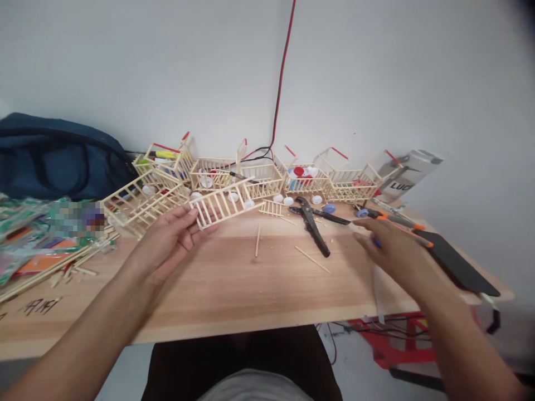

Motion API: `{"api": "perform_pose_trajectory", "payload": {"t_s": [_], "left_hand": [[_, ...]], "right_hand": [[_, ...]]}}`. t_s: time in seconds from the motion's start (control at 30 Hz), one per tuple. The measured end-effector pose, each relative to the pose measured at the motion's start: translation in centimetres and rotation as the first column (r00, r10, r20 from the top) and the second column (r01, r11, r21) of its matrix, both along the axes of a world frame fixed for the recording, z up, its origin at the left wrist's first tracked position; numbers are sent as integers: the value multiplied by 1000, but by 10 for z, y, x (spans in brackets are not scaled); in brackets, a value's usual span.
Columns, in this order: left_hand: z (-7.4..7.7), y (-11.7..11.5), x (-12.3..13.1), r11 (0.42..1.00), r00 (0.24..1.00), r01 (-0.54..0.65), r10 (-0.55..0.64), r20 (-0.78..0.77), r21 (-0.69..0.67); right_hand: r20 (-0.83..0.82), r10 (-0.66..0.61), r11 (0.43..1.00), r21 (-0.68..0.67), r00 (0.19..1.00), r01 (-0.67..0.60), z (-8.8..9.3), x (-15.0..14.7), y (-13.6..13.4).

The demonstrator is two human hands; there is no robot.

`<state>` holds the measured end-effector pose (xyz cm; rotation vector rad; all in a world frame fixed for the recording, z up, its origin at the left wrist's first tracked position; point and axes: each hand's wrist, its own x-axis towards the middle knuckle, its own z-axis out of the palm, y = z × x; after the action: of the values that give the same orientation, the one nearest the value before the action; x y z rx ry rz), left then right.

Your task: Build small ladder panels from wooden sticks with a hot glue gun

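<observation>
My left hand [175, 236] is closed on one end of a small ladder-like frame [225, 205] of thin wooden sticks, tilted above the table. To the right, my right hand [388, 245] is curled, palm down, blurred by motion. A bit of blue shows at its fingers, and a pale translucent strip [378, 295] hangs below it; what it grips is mostly hidden. Beside it lie black-handled pliers [311, 225] and orange-and-black-handled tools [403, 228]. Loose wooden sticks [258, 240] and a small stick grid [272, 208] rest between the hands.
Several miniature stick carts [305, 181] with red handles and white discs line the wall. At left are a blue bag [62, 159], plastic packets [25, 234] and a stick pile [87, 256]. A black phone-like slab [457, 262] and a box [412, 175] are at right.
</observation>
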<state>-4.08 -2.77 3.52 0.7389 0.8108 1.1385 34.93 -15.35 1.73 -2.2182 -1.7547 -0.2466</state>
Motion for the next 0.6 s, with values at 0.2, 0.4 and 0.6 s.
{"api": "perform_pose_trajectory", "payload": {"t_s": [0.2,0.4,0.6], "left_hand": [[-15,-9,-2,993,993,106,-108,-46,-49],[-30,-9,-5,990,990,137,-138,-18,-36],[-35,-8,-7,992,992,122,-123,-12,-26]], "right_hand": [[208,16,965,-260,978,39,-24,-19,62],[292,26,949,-307,956,69,-22,-18,89],[237,10,923,-376,971,82,6,-16,85]]}}
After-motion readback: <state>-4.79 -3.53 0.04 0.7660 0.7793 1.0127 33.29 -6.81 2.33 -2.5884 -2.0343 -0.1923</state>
